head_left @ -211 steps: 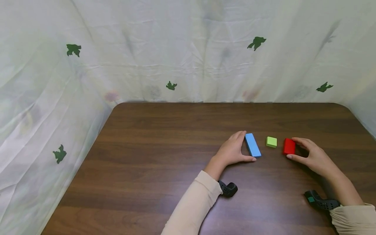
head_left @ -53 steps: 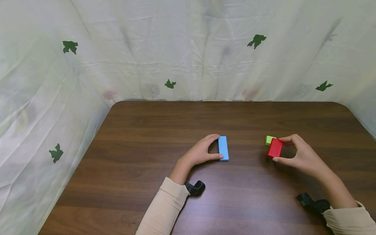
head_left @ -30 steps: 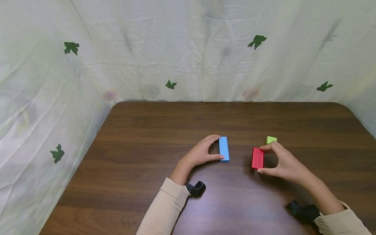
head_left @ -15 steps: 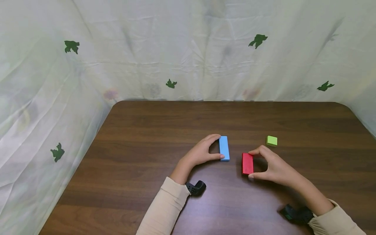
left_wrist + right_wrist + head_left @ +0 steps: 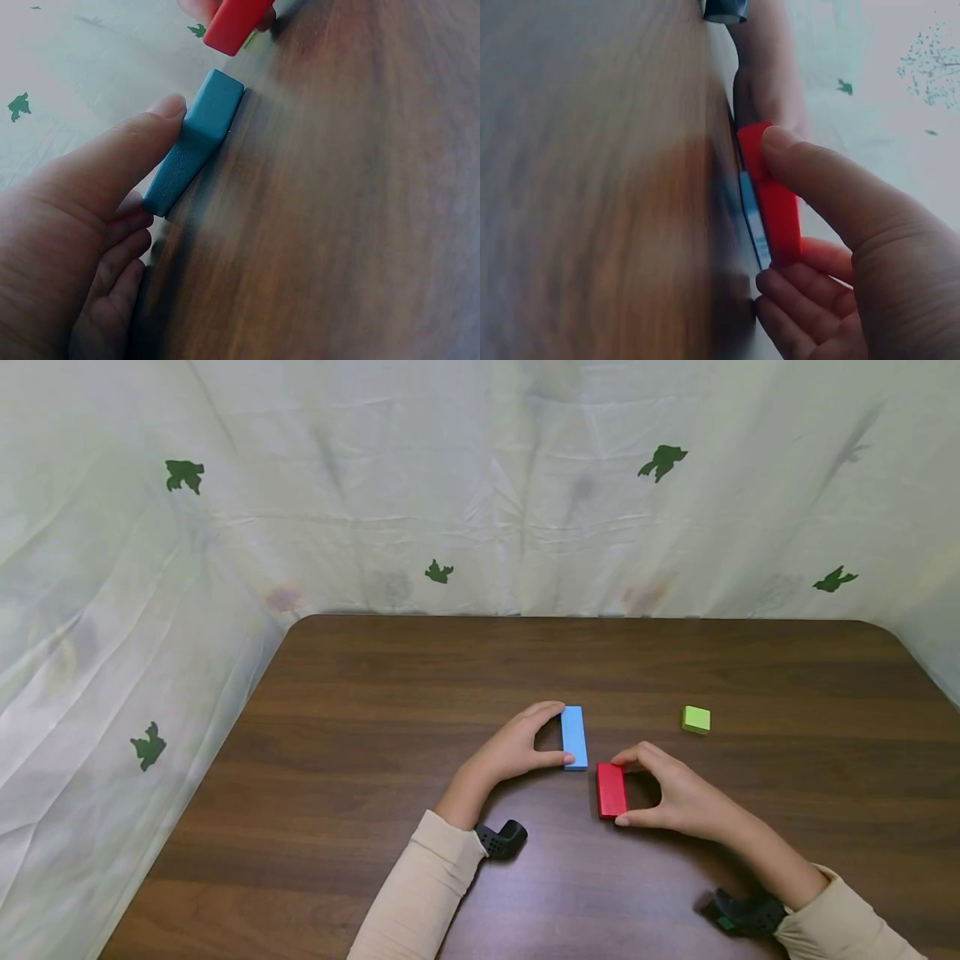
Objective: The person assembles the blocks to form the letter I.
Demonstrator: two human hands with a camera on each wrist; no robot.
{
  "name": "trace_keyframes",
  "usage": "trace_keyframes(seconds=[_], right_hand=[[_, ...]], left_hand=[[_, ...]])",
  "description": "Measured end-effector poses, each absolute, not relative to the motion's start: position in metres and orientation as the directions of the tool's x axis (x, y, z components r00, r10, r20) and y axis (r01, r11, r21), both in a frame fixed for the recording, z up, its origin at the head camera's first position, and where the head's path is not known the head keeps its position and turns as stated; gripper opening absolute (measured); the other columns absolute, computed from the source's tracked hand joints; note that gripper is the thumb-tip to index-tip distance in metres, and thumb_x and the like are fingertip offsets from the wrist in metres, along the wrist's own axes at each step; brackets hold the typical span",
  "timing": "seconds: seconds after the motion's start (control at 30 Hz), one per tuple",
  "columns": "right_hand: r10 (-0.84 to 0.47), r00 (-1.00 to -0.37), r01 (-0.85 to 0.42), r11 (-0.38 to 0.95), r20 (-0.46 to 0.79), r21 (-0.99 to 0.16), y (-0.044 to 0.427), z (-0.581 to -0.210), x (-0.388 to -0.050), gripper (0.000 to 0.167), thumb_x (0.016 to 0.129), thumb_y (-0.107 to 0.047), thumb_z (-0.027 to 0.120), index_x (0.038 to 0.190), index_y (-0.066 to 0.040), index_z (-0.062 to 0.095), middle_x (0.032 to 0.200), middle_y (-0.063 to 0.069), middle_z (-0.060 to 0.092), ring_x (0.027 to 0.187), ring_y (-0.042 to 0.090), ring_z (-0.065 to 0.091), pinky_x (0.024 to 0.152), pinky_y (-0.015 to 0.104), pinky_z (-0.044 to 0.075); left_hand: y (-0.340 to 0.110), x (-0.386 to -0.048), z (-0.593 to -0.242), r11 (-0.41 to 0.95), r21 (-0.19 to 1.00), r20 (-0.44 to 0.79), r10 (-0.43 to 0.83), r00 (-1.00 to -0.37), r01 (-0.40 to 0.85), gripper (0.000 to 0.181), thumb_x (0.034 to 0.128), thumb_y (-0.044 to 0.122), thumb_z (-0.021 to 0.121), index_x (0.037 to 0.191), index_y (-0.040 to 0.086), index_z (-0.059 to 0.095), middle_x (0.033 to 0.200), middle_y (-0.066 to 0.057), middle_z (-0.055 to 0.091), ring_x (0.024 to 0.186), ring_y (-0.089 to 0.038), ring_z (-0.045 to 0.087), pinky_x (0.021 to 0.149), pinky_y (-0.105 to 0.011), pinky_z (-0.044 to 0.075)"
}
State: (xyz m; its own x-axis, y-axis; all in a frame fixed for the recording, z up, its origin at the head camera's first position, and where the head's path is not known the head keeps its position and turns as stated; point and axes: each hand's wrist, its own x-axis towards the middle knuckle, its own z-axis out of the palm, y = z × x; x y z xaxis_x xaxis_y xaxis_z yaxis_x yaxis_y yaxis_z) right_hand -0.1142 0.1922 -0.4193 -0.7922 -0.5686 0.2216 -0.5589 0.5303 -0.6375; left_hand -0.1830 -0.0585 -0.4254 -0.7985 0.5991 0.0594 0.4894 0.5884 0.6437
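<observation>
My left hand (image 5: 510, 746) pinches a long blue block (image 5: 574, 737) by its two ends, thumb at the near end. That block (image 5: 196, 135) lies on the table in the left wrist view. To its right and nearer me, a shorter red block (image 5: 611, 790) is pinched between the thumb and fingers of my right hand (image 5: 678, 797). In the right wrist view the red block (image 5: 774, 199) partly covers the blue block (image 5: 754, 217). The red block seems just above the tabletop. A gap separates the two blocks. Farther back right sits a small lime-green block (image 5: 696, 719), touched by neither hand.
The brown wooden table (image 5: 337, 760) has rounded far corners. A pale cloth (image 5: 480, 485) with green leaf-like patches hangs behind it and along the left side. Black devices are strapped to the left wrist (image 5: 504, 840) and the right wrist (image 5: 742, 913).
The blue block has moved left with my left hand, then stayed still. My right hand has carried the red block from right of the green block leftward and nearer me, beside the blue block.
</observation>
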Motion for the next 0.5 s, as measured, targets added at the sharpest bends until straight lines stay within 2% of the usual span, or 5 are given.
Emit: trace_keyframes(seconds=[0.23,0.5], right_hand=[[-0.591,-0.779,-0.572,0.536,0.209,-0.621,0.183,-0.421,-0.114,0.059,0.066,-0.045,0.076,0.111,-0.014,0.053,0.106,-0.011,0.05,0.097,0.008,0.05,0.085,0.03,0.042],[-0.593,-0.787,-0.557,0.561,0.172,-0.612,0.175,-0.423,-0.114,0.061,0.066,-0.05,0.074,0.113,-0.015,0.053,0.108,-0.011,0.05,0.101,0.009,0.048,0.087,0.036,0.041]], left_hand=[[-0.058,-0.183,-0.425,0.589,0.646,0.056,0.597,-0.801,0.485,0.077,0.0775,0.043,0.067,0.138,0.008,0.035,0.139,-0.004,0.035,0.127,-0.013,0.029,0.103,-0.028,0.023],[-0.058,-0.183,-0.425,0.593,0.647,0.049,0.595,-0.803,0.479,0.077,0.0773,0.044,0.067,0.138,0.009,0.035,0.139,-0.003,0.035,0.127,-0.013,0.029,0.103,-0.028,0.023]])
